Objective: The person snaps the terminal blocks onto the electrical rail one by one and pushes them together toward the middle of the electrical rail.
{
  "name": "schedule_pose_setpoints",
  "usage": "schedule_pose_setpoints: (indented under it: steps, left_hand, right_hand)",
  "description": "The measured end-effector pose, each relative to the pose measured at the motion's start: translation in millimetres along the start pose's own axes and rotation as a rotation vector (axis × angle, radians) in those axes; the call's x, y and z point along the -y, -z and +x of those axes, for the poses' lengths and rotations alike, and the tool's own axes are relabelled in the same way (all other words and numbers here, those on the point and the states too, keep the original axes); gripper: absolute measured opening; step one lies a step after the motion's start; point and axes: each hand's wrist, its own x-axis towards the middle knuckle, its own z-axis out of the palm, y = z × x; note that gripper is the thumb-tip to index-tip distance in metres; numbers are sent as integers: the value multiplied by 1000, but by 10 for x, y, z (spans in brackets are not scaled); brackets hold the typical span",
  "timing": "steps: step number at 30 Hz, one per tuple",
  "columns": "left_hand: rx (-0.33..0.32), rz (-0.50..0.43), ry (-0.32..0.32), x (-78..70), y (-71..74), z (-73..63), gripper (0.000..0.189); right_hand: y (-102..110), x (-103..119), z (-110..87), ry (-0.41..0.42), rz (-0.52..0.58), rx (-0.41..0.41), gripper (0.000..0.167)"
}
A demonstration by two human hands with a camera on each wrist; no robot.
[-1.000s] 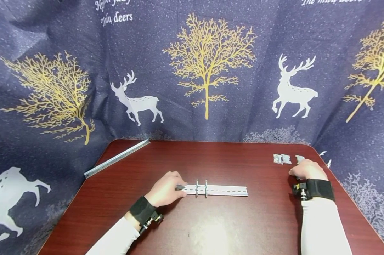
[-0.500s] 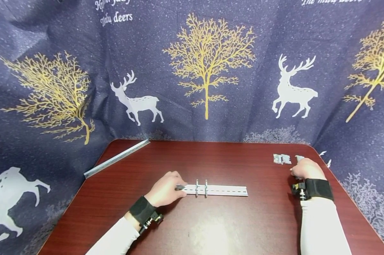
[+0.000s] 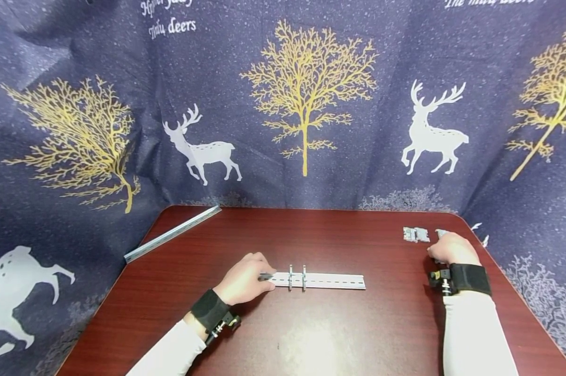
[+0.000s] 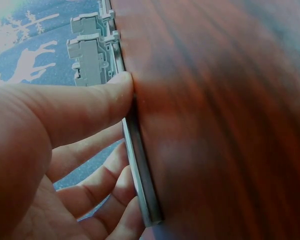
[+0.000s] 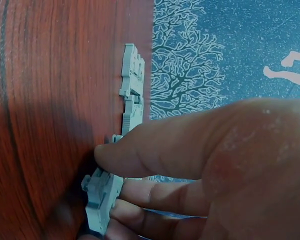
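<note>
A slotted metal DIN rail (image 3: 337, 281) lies across the middle of the table. My left hand (image 3: 245, 279) grips its left end, thumb (image 4: 110, 92) on the near edge and the other fingers along the far side. Two thin grey terminal blocks (image 4: 92, 60) stand upright on the rail, just right of that hand. At the table's right side, my right hand (image 3: 454, 249) pinches a grey plastic terminal block (image 5: 102, 197) between thumb and fingers, close to the tabletop. The hand covers that block in the head view.
Loose grey terminal blocks (image 3: 415, 234) lie at the back right, with another grey piece (image 3: 441, 234) just beyond my right hand. A second metal rail (image 3: 172, 233) lies slanted along the table's left edge. A printed dark blue cloth (image 3: 306, 193) hangs behind the table.
My right hand shifted slightly away from me early on and has since stayed nearly still. The left hand and the rail keep their place.
</note>
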Motion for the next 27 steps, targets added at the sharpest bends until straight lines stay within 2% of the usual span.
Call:
schedule_pose_setpoints:
  steps: [3, 5, 12, 21, 23, 27]
  left_hand:
    - [-1, 3, -2, 7, -5, 3, 28]
    - [-1, 5, -1, 6, -3, 4, 28]
    - [3, 3, 2, -4, 5, 4, 27]
    - [7, -5, 14, -15, 10, 3, 27]
    - [5, -1, 7, -14, 7, 3, 26]
    - [2, 4, -3, -7, 0, -1, 27]
  right_hand:
    - [19, 22, -20, 7, 11, -22, 19]
    - [29, 40, -29, 17, 23, -44, 16]
    - [21, 103, -34, 58, 33, -129, 29]
    - [-105, 183, 41, 137, 62, -217, 37]
    - [-123, 217, 51, 150, 71, -227, 36]
    - [-142, 308, 68, 174, 102, -254, 25]
